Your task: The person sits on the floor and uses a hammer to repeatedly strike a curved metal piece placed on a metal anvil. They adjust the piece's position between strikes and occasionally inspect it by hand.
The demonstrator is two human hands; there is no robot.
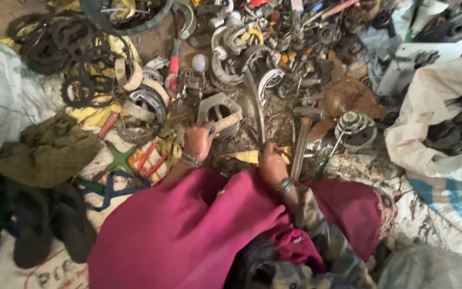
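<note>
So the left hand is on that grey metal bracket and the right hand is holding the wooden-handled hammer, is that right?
Not quite. In the head view the left hand does rest on the grey metal bracket, but the right hand grips a long curved metal bar, not the hammer. The wooden-handled hammer lies on the ground just beside that hand, untouched.

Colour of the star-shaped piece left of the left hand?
Green star-shaped piece, lying flat by the left hand; head view.

Dull grey metal bar (256,109), wooden-handled hammer (301,140), matt magenta cloth (177,235), rusty scrap (348,96).
</note>
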